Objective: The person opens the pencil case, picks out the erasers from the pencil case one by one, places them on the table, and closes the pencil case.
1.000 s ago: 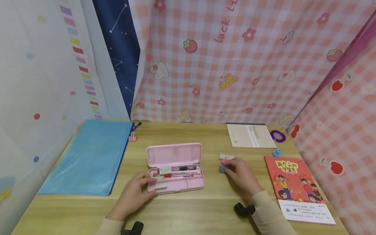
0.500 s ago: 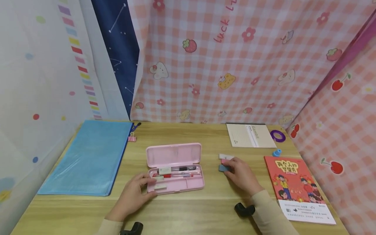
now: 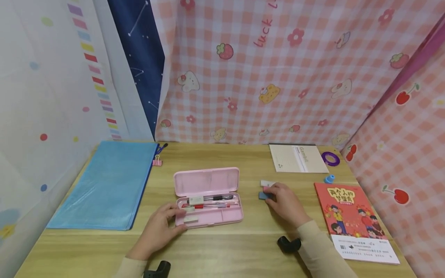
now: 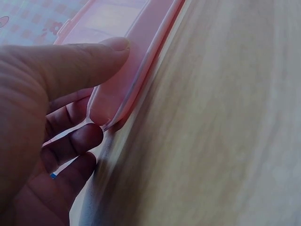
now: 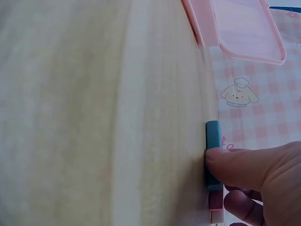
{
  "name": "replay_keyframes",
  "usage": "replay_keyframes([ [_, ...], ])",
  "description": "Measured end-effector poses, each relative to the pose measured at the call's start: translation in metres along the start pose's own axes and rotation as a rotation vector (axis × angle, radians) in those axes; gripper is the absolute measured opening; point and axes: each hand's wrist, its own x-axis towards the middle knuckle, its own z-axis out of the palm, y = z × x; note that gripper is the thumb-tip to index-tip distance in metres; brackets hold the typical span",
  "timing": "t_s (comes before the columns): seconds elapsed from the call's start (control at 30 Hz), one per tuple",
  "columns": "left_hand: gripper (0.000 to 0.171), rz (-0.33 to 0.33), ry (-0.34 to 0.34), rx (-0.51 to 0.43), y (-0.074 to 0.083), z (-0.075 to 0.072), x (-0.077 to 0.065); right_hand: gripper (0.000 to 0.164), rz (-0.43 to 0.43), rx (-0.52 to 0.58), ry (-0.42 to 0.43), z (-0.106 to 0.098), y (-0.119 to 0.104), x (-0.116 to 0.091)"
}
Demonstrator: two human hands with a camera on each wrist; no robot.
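Note:
An open pink pencil case (image 3: 212, 223) lies in the middle of the table, its lid (image 3: 206, 182) tipped back. Inside are a black pen (image 3: 222, 198), a red pen (image 3: 205, 206) and several small whitish blocks. My left hand (image 3: 160, 227) holds the case's left end. In the left wrist view its thumb (image 4: 106, 54) reaches over the case while the fingers curl at the end wall. To the right, my right hand (image 3: 286, 202) pinches a blue eraser (image 5: 214, 134), thumb on its side. A pink block (image 5: 216, 200) and a white block (image 3: 267, 183) sit just behind, partly covered by the fingers.
A blue zip folder (image 3: 104, 185) lies at the left, with a pink binder clip (image 3: 157, 163) by its edge. At the right are a red book (image 3: 349, 208), a notebook (image 3: 297, 158), a purple tape roll (image 3: 330, 158) and a small blue object (image 3: 329, 178). Patterned cloths enclose the table.
The head view has shifted slightly. Both hands stay almost still, the left at the pencil case and the right at the blue eraser.

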Motion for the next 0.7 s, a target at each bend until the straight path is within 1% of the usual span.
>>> replay_keyframes([
  [0.27, 0.037, 0.003, -0.001, 0.011, 0.001, 0.001, 0.001, 0.031, 0.006, 0.015, 0.003, 0.0, 0.003, 0.001],
  [0.4, 0.037, 0.021, 0.001, 0.01, 0.002, 0.001, 0.001, 0.03, -0.006, 0.015, 0.02, -0.003, -0.002, 0.001],
  [0.47, 0.037, 0.03, 0.002, 0.01, 0.003, 0.001, 0.001, 0.029, -0.024, 0.003, 0.031, -0.005, -0.012, 0.003],
  [0.53, 0.037, 0.037, 0.004, 0.011, 0.003, 0.0, 0.001, 0.027, -0.052, 0.004, 0.036, -0.005, -0.026, 0.008],
  [0.6, 0.037, 0.037, 0.005, 0.012, 0.003, -0.001, 0.0, 0.026, -0.097, 0.02, 0.032, -0.003, -0.045, 0.015],
  [0.7, 0.037, 0.038, 0.006, 0.009, 0.002, -0.001, 0.0, 0.024, -0.183, 0.074, -0.001, 0.009, -0.075, 0.026],
])
